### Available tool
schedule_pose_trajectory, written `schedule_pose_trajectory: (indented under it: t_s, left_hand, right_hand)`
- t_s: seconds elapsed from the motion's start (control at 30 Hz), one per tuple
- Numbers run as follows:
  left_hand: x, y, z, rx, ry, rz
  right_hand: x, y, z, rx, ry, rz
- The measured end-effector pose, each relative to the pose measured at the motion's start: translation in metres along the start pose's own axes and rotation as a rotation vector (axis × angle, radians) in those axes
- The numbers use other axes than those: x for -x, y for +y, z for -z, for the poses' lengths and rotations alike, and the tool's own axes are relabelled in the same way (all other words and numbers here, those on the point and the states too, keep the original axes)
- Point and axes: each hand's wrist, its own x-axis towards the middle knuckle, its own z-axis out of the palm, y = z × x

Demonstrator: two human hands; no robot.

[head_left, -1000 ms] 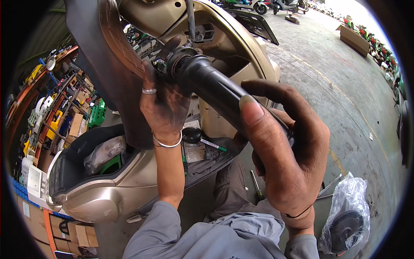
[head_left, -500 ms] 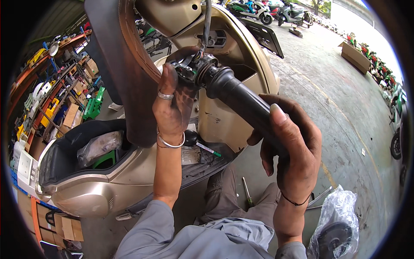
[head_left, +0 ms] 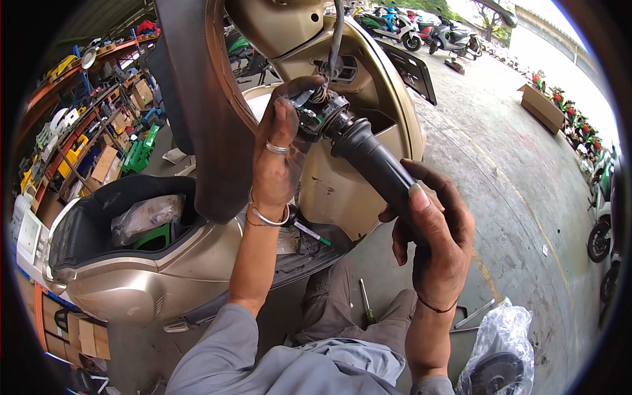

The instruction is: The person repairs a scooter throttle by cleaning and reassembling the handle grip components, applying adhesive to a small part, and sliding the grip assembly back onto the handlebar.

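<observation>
My left hand, dirty and wearing a ring, grips a switch housing with coloured wires and a grey cable rising from it. A black rubber throttle grip extends from the housing down to the right, and my right hand has its thumb and fingers round that grip's outer end. Behind both hands is a gold scooter with a brown leather-like cover hanging beside my left hand. On its footboard lie a green marker and small items partly hidden by my arm.
An open seat compartment holds a plastic bag. Shelves of parts line the left. A screwdriver and a plastic-wrapped part lie on the floor. Parked scooters and a brown carton are farther back.
The grip and both hands have shifted upward in view and farther from me, my left hand also rightward. More of the wires and housing now shows. Both hands still hold the assembly.
</observation>
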Motion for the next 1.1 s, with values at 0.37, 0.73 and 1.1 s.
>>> schedule_pose_trajectory:
  t_s: [0.37,0.73,1.1]
  left_hand:
    - [0.0,-0.005,0.006,0.098,0.013,0.049]
    - [-0.002,-0.012,0.008,0.246,-0.044,0.065]
    - [-0.001,-0.014,0.003,0.177,-0.017,0.052]
  right_hand:
    - [0.007,0.002,-0.003,0.202,0.058,0.122]
    - [0.014,0.003,-0.001,0.184,0.118,0.008]
    - [0.007,0.027,-0.001,0.447,0.139,0.48]
